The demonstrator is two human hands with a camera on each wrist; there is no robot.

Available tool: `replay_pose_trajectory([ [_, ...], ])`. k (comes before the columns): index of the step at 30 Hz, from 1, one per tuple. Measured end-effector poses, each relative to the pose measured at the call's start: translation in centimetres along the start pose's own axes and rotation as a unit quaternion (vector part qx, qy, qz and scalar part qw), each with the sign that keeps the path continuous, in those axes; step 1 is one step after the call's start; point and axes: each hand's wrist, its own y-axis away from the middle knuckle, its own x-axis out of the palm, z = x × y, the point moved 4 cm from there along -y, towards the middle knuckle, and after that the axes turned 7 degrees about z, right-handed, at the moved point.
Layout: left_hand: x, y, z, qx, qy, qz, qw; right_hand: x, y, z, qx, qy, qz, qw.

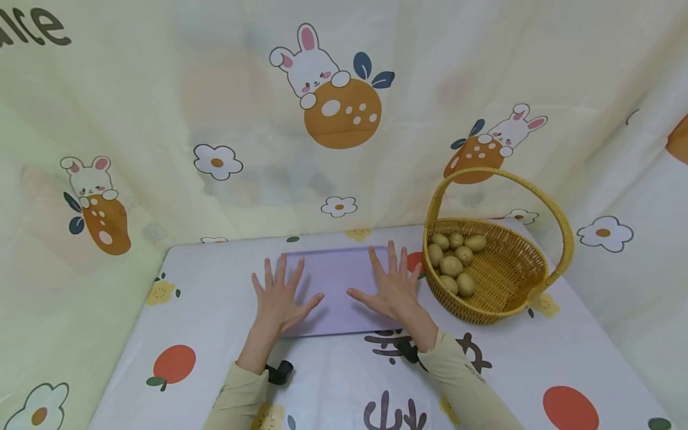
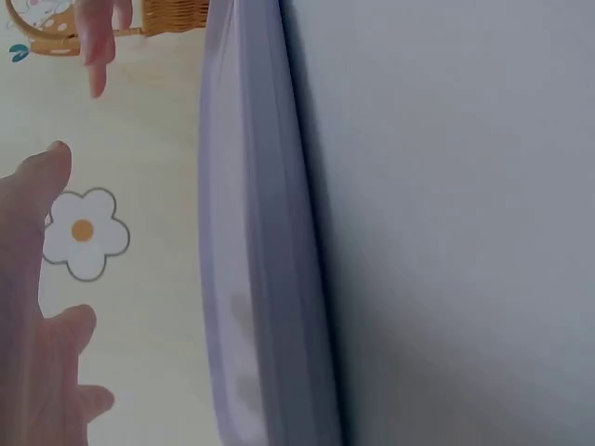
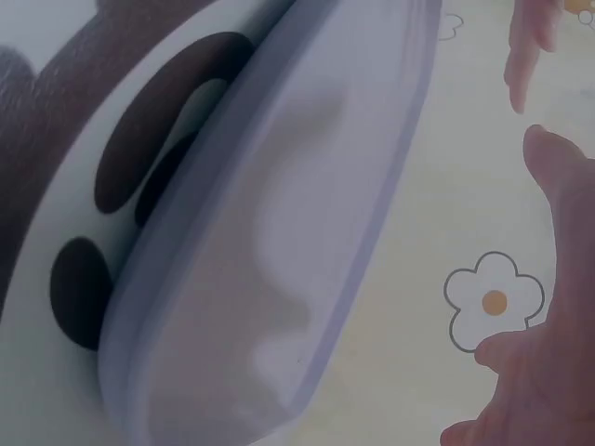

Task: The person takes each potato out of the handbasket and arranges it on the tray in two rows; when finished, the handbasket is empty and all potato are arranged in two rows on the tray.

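Observation:
A shallow lavender tray [image 1: 335, 292] lies flat on the table, and both hands are spread above it. My left hand [image 1: 279, 298] is over the tray's left end, palm down, fingers fanned out. Over its right end, my right hand [image 1: 395, 289] is spread the same way, thumb pointing inward. Neither hand holds anything. In the left wrist view the tray's near edge [image 2: 279, 223] stands below the left hand [image 2: 37, 279]. The right wrist view shows the tray's rounded corner [image 3: 130, 372] with the right hand [image 3: 539, 344] above it.
To the right stands a yellow wicker basket [image 1: 505, 313] with a tall arched handle; several small brownish-green round fruits or potatoes [image 1: 451, 266] sit in its left side. A printed white cloth [image 1: 215, 334] covers the table. A cream curtain [image 1: 242, 89] with rabbits hangs behind.

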Motion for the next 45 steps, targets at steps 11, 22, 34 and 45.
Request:
replay_pose_trajectory([
  [11, 1.3, 0.3, 1.7, -0.011, 0.049, 0.021, 0.9985, 0.3, 0.1, -0.2, 0.003, 0.001, 0.004, 1.0],
  [22, 1.9, 0.4, 2.9, -0.021, 0.112, 0.018, 0.9933, 0.4, 0.3, -0.3, -0.006, -0.011, 0.001, 0.9999],
  [34, 2.0, 0.8, 3.3, 0.016, 0.164, -0.057, 0.9848, 0.1, 0.3, -0.5, -0.019, -0.028, -0.011, 0.9994],
  [45, 1.8, 1.1, 4.2, 0.007, 0.193, -0.074, 0.9784, 0.2, 0.4, -1.0, -0.016, -0.029, -0.012, 0.9994],
])
